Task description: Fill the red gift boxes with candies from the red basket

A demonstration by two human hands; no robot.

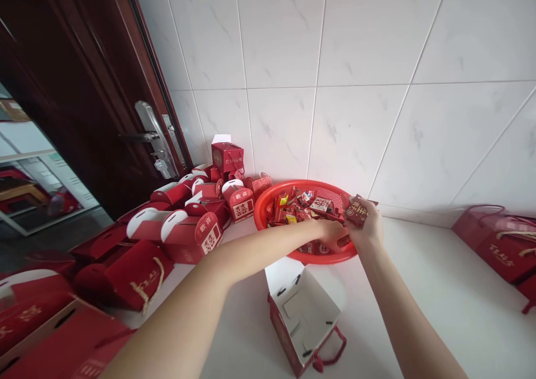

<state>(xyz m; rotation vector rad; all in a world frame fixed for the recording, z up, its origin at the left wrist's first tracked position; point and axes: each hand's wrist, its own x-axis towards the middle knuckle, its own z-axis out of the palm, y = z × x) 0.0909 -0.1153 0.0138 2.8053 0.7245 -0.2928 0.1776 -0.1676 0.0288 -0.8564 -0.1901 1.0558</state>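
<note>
A red plastic basket (268, 192) stands against the wall, holding many wrapped candies (299, 209) in red with some yellow labels. My left hand (333, 235) reaches into its right side, fingers curled down among the wrappers; what they grip is hidden. At the basket's right rim, my right hand (368, 225) is closed on a dark red candy packet (358, 209) with pale printing. Nearer to me, below both hands, an open gift box (307, 315) shows its white inside, with nothing visible in it. Its lid flap is raised and a red cord handle hangs at the right.
Many red gift boxes (190, 236) crowd the left of the white surface (238, 312), one box (227, 157) stacked higher at the back. More red bags or boxes (502, 245) stand at the far right. A white tiled wall (360, 128) rises behind; a dark door (96, 77) is at left.
</note>
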